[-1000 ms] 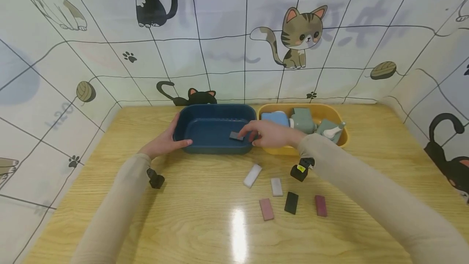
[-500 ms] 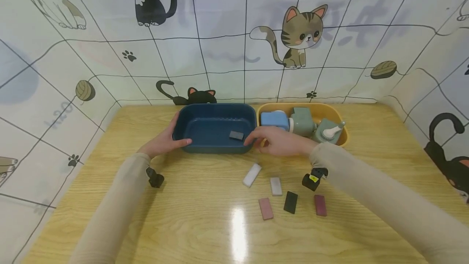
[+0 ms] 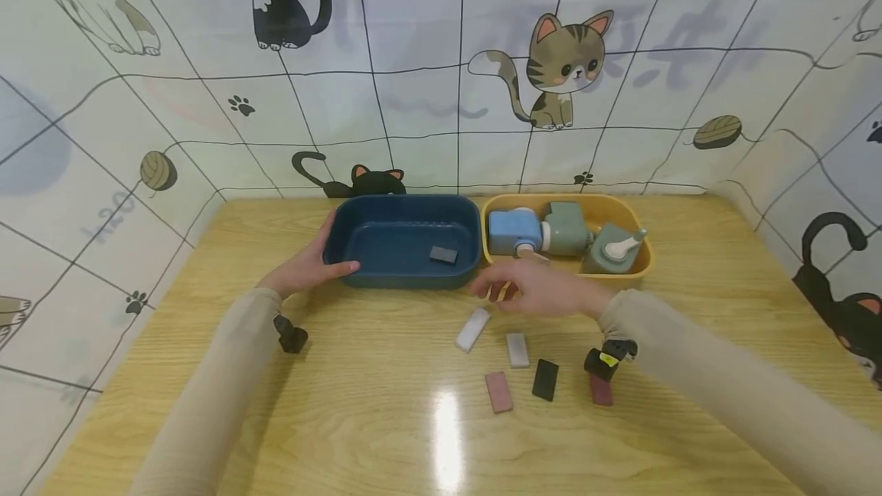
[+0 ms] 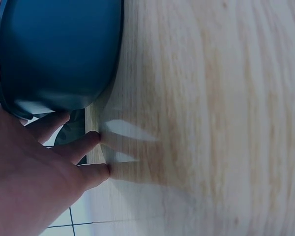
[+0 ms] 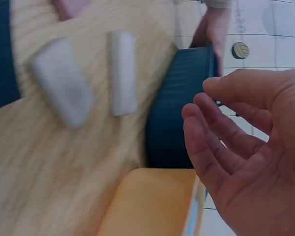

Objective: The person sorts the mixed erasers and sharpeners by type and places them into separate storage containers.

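My left hand (image 3: 303, 268) rests against the left end of a dark blue plastic bin (image 3: 406, 280). Its thumb lies at the near rim, and its other fingers (image 4: 83, 147) are spread, fairly straight, beside the bin's end. Inside the bin, at the right, lies a small dark grey rectangular block (image 3: 443, 255). My right hand (image 3: 540, 287) hovers past the bin's near right corner with loosely bent fingers and nothing between them. Just below it on the table lie a white block (image 3: 472, 330) and a shorter white block (image 3: 518, 350).
A yellow bin (image 3: 637, 266) holds a blue bottle (image 3: 506, 232), a grey-green bottle (image 3: 566, 232) and a pump bottle (image 3: 609, 251). Nearer lie a pink block (image 3: 499, 393), a dark block (image 3: 545, 380) and a maroon block (image 3: 602, 391), partly hidden by the wrist camera. A cat-print sheet (image 3: 413, 98) stands behind.
My right hand has let go of the grey block inside the blue bin and drawn back over the rim, right and toward me. The left hand has stayed put.
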{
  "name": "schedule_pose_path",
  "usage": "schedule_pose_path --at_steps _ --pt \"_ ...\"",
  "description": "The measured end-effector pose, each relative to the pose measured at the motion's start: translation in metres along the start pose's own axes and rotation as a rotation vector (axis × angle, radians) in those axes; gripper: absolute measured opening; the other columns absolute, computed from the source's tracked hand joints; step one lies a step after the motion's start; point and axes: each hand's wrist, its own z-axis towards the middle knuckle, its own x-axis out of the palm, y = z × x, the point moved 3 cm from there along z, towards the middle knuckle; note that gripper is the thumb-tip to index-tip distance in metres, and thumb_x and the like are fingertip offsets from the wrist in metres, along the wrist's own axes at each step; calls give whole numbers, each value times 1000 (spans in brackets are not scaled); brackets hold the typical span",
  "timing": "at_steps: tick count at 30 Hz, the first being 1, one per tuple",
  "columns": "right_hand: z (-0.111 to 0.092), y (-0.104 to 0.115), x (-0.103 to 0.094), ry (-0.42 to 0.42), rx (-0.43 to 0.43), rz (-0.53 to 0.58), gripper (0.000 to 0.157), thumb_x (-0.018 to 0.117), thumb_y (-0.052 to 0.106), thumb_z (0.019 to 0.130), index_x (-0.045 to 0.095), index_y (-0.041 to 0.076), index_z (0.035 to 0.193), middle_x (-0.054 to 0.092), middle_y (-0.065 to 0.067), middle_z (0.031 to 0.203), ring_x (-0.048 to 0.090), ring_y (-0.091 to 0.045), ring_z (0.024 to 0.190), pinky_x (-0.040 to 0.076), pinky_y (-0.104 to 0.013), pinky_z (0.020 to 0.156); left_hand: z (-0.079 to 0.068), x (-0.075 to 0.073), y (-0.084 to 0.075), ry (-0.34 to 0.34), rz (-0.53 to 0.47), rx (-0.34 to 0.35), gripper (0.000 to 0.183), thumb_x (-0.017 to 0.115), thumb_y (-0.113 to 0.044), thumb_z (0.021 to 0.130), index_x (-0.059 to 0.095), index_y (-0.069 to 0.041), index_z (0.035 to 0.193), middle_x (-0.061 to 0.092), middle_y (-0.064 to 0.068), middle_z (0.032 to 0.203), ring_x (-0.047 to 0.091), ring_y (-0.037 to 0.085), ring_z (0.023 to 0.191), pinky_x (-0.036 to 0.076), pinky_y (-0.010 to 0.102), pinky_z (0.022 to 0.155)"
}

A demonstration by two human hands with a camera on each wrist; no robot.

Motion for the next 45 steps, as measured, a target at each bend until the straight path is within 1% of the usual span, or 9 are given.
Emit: schedule_pose_path --at_steps 6,11,13,15,18,20,25,37,45 --pt "-24 -10 17 21 29 36 31 59 -5 90 63 1 120 63 -9 112 60 -20 97 52 -33 81 2 1 0 2 -16 11 110 68 -45 88 -18 -25 153 -13 10 160 -1 37 144 11 60 111" --pt "-40 -13 29 -15 48 31 31 61 -3 89 64 5 119 61 -5 114 59 -20 98 52 -36 83 -1 -1 0 3 -25 -3 110 69 -41 88 -19 -25 153 -14 11 159 0 40 144 12 62 110" --pt "-44 -14 33 -37 52 45 32 63 -2 87 65 6 118 61 -4 113 58 -21 99 51 -37 85 -7 -2 -11 10 -30 -11 108 68 -37 90 -18 -21 153 -14 14 159 0 42 143 12 62 110" --pt "-47 -17 37 -58 51 64 34 66 -1 85 65 7 118 60 -3 113 58 -22 100 51 -37 86 -7 -2 -13 11 -28 -9 108 68 -36 90 -19 -22 153 -13 14 159 1 42 143 12 62 110" --pt "-49 -20 42 -80 41 102 34 70 1 84 65 5 117 59 -4 114 57 -24 101 50 -38 88 -8 -2 -13 12 -32 -11 109 68 -37 90 -20 -25 152 -14 12 159 1 41 143 12 62 110" --pt "-49 -22 42 -96 43 117 34 72 4 84 65 5 117 60 -3 115 57 -26 102 50 -39 88 -3 -1 -4 7 -28 -4 110 69 -41 88 -21 -30 151 -14 9 160 1 40 144 12 62 109" --pt "-47 -27 38 -117 55 126 38 73 9 84 63 8 120 59 -3 117 56 -26 104 49 -44 89 -3 -3 -5 1 -27 -2 110 69 -40 89 -20 -28 152 -14 10 160 1 40 144 12 62 110" --pt "-51 -44 45 -65 122 164 46 76 12 81 61 9 124 60 0 121 56 -22 115 44 -39 98 -1 1 4 4 -23 6 110 68 -45 89 -20 -28 152 -14 10 159 -1 38 144 10 60 111" --pt "-52 -46 45 -56 107 79 44 78 14 80 64 11 121 59 4 120 54 -17 109 43 -41 97 0 -2 4 0 -15 3 109 68 -45 89 -20 -29 152 -14 10 159 -1 38 144 10 61 110"
